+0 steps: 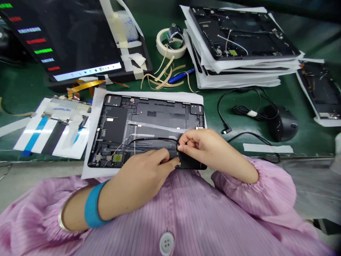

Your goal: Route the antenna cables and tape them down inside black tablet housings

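Observation:
A black tablet back housing (pixel 165 122) lies open side up on a white sheet (pixel 93 142). Inside it are flat strips, thin wires and a yellow-green patch (pixel 117 158). My right hand (pixel 204 144) is closed in a pinch at the housing's lower right, on the end of a thin black cable (pixel 151 138) that arches over the interior. My left hand (pixel 147 174), with a blue band at the wrist, reaches across the housing's near edge. Its fingers are bent, and the tips come together beside the right hand; what they hold, if anything, is hidden.
Back right stands a stack of housings (pixel 247 39) between white sheets. Tape rolls (pixel 171 41), tan strips and a blue pen (pixel 182 75) lie behind. A lit screen (pixel 74 39) and a circuit board (pixel 61 110) are left; a mouse (pixel 282 122) and cables are right.

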`<action>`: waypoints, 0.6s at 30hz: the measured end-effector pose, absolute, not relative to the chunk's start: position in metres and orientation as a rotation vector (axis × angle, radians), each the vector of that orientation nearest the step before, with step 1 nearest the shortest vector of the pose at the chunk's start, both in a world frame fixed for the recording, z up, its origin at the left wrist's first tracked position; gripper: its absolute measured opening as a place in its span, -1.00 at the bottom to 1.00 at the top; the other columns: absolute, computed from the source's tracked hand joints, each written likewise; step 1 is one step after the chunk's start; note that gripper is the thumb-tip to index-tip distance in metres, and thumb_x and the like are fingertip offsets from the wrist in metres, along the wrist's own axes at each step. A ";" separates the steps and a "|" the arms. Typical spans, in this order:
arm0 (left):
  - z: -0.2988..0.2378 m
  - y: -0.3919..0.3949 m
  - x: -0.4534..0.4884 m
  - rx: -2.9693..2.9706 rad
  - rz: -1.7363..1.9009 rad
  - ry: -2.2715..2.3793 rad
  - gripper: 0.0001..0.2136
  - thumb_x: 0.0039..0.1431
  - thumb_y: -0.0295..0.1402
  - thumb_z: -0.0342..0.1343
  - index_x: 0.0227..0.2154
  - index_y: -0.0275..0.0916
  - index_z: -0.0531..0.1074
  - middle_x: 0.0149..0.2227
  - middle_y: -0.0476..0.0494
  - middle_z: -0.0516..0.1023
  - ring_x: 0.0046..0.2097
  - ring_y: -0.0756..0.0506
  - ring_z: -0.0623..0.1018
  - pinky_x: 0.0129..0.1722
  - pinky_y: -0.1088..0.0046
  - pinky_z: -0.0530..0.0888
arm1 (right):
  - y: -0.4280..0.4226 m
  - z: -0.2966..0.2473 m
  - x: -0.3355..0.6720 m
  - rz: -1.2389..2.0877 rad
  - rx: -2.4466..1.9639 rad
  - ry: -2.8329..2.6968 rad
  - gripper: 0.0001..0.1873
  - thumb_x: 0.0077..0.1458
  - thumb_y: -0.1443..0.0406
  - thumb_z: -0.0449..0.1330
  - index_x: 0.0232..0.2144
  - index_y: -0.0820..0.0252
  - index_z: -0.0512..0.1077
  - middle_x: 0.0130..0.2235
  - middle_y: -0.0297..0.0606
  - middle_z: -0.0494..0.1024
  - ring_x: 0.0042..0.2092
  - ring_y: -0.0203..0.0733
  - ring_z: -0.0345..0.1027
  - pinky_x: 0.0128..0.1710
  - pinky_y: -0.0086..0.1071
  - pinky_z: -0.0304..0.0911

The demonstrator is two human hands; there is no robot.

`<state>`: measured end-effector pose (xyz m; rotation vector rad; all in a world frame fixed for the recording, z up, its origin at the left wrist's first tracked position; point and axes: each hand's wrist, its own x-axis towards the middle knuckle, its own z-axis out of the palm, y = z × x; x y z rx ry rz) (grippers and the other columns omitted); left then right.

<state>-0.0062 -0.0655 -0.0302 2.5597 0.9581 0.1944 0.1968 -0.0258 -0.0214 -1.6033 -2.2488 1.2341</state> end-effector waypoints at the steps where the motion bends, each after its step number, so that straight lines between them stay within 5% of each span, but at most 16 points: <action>1: -0.030 -0.066 -0.006 2.577 0.197 0.953 -0.73 0.26 -0.46 -0.08 -0.05 -0.21 0.42 -0.39 -0.03 0.38 -0.43 -0.01 0.40 -0.52 0.48 0.33 | -0.026 -0.021 0.197 1.233 -1.605 -2.250 -0.90 0.08 0.32 0.16 -0.48 0.17 0.40 -0.62 -0.50 0.31 -0.56 -0.42 0.11 -0.46 -0.45 -0.03; 18: -0.025 -0.062 -0.003 2.782 0.115 0.918 -0.65 0.26 -0.27 -0.03 0.01 -0.34 0.40 -0.38 -0.12 0.39 -0.37 -0.12 0.44 -0.53 0.37 0.42 | -0.025 -0.019 0.203 1.255 -1.445 -2.214 -0.84 0.16 0.31 0.09 -0.43 0.18 0.43 -0.61 -0.50 0.29 -0.56 -0.43 0.11 -0.50 -0.48 0.01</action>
